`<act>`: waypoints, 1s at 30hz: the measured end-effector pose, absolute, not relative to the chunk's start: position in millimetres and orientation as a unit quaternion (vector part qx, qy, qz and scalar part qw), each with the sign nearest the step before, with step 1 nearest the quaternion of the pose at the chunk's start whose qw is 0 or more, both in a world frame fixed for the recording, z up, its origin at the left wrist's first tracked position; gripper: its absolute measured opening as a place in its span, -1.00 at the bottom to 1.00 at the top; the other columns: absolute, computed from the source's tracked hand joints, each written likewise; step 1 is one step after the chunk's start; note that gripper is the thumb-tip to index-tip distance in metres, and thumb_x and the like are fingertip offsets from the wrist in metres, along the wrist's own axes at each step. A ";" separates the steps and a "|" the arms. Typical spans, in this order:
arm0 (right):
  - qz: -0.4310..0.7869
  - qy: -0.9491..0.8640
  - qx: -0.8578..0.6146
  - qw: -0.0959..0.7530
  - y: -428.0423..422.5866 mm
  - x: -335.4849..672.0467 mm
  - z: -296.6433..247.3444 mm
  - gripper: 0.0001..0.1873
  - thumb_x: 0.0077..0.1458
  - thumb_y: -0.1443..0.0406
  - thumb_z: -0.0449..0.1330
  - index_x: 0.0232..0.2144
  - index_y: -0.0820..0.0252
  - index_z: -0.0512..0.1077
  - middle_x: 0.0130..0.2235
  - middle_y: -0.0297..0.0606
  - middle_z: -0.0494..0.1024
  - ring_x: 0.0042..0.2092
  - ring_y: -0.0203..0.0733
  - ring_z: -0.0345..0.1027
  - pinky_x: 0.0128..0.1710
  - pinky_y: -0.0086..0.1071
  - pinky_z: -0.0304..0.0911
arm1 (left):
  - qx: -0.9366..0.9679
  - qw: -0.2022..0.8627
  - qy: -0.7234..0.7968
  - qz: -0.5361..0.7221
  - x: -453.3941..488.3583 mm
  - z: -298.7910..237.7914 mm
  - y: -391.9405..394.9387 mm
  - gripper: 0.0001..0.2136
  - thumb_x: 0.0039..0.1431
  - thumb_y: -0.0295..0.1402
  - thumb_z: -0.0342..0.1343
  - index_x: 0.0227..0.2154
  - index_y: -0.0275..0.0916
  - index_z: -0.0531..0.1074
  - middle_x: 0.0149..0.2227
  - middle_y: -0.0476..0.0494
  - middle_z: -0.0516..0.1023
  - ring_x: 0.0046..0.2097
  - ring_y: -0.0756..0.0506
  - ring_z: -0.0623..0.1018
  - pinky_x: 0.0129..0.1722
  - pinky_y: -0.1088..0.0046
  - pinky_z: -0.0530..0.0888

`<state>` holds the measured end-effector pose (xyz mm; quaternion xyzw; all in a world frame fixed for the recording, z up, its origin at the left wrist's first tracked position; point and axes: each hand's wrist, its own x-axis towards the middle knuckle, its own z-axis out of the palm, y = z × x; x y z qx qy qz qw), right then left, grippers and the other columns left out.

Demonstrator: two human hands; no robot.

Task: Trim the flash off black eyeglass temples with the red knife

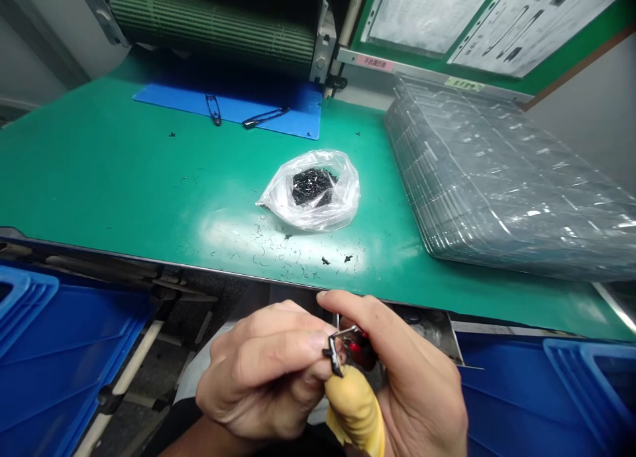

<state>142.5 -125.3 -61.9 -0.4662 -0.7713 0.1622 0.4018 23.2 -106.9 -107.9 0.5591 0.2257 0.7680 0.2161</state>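
Observation:
Both hands meet close to me, just below the table's near edge. My left hand (271, 364) pinches a small black plastic part (334, 356) between thumb and fingertips. A yellow finger cover (352, 404) sits on the thumb of my right hand (415, 371), pressed up near the part. The right fingers are closed round a small knife-like tool with a red handle (354, 346). Its thin metal edge lies against or very near the part; most of the tool is hidden. Beyond the hands, a clear plastic bag (345, 202) lies open with many small black pieces (313, 185) in it.
Thin dark shavings (263, 245) and loose black bits (325, 261) dot the green table (99, 172). Stacked clear trays (497, 199) stand right. Two black looped items (213, 110) lie on a blue sheet (173, 98) beneath a green conveyor roller (213, 30). Blue bins (99, 364) flank me.

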 end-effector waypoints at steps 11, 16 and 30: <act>0.131 -0.775 -0.459 0.415 -120.4 134.3 -58.2 -0.65 0.30 0.11 0.11 -0.13 0.33 0.42 -0.41 -0.24 0.51 -0.43 -0.24 0.44 -0.47 -0.41 0.32 | 0.576 0.189 0.231 0.761 18.8 -109.6 -105.4 -0.84 0.19 -0.49 0.20 -0.17 -0.39 0.48 -0.23 -0.09 0.60 -0.36 0.03 0.58 -0.35 0.55 0.60; 0.132 -0.776 -0.445 0.428 -118.0 134.4 -53.8 -0.71 0.26 0.16 0.18 -0.27 0.34 0.44 -0.47 -0.25 0.53 -0.49 -0.26 0.44 -0.50 -0.46 0.33 | 0.566 0.225 0.216 0.763 19.1 -106.4 -107.0 -0.88 0.22 -0.54 0.15 -0.19 -0.43 0.47 -0.24 -0.09 0.59 -0.32 0.05 0.57 -0.34 0.58 0.59; 0.118 -0.769 -0.470 0.416 -125.0 136.3 -52.5 -0.78 0.21 0.24 0.20 -0.14 0.26 0.41 -0.43 -0.30 0.46 -0.47 -0.26 0.37 -0.50 -0.40 0.24 | 0.487 0.280 0.223 0.797 30.2 -107.0 -109.6 -0.93 0.14 -0.49 0.24 -0.38 -0.40 0.48 -0.46 -0.02 0.56 -0.50 0.05 0.53 -0.49 0.55 0.56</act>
